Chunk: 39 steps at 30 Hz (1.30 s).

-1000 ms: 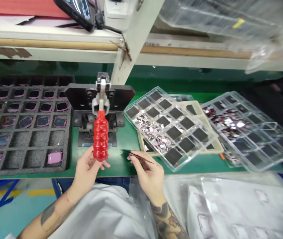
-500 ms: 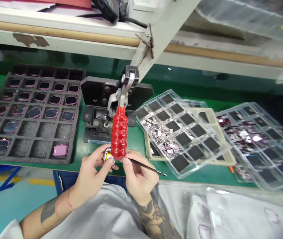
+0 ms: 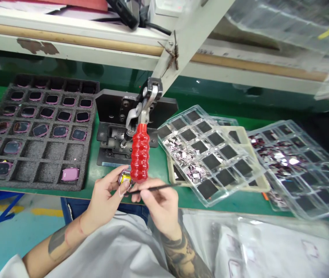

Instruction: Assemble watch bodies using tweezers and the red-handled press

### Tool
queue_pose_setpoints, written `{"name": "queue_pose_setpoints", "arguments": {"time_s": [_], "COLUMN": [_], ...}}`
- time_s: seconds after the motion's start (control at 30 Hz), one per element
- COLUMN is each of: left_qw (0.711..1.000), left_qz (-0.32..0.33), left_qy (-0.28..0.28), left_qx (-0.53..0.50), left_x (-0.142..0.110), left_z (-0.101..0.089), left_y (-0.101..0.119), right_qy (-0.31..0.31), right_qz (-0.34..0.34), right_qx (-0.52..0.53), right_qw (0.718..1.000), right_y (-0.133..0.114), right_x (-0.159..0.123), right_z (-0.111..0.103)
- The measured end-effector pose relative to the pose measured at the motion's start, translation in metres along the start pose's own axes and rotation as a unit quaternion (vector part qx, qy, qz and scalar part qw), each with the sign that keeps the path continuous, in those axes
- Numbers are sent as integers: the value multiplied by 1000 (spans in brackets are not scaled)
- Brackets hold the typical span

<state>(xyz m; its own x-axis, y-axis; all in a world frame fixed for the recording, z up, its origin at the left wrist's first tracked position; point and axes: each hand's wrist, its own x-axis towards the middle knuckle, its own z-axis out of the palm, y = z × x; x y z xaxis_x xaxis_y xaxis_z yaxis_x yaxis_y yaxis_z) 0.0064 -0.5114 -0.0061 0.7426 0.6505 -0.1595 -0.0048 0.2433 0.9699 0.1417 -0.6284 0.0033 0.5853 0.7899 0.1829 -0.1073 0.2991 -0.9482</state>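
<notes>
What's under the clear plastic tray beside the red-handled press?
A cream tray lies partly beneath the clear tray, showing along its right side; black squares and pinkish metal pieces hide the rest.

Foam tray (image 3: pixel 31 186) left of toggle press (image 3: pixel 115 133), plastic trays (image 3: pixel 215 197) right

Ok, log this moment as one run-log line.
left hand: holds small yellow-labelled part | right hand: holds thin black tool | nearby: red-handled toggle press, grey foam tray

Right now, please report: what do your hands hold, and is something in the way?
Left hand: pinching small part, yellow on it. Right hand: thin black pick, tip near the part. Red press handle just above, close to both hands.
</notes>
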Motion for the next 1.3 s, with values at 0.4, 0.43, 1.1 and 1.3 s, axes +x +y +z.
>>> {"name": "queue_pose_setpoints", "arguments": {"time_s": [0.4,0.43,1.1,1.3], "left_qw": [986,977,998,997], "left_qz": [-85,-114,-14,-2], "left_qy": [38,37,23,-3], "left_qx": [-137,-177,55,75], "left_x": [9,10,1,0], "left_z": [10,9,-18,-22], "left_y": [10,10,-35,-47], "right_qy": [139,122,-110,-93], "right_qz": [-38,-32,-130,-22], "right_qx": [-53,-30,-695,-779], "right_qw": [988,992,698,619], "right_y": [11,7,-8,-47], "right_x": [-6,-7,32,90], "right_z": [-6,-8,-91,-121]}}
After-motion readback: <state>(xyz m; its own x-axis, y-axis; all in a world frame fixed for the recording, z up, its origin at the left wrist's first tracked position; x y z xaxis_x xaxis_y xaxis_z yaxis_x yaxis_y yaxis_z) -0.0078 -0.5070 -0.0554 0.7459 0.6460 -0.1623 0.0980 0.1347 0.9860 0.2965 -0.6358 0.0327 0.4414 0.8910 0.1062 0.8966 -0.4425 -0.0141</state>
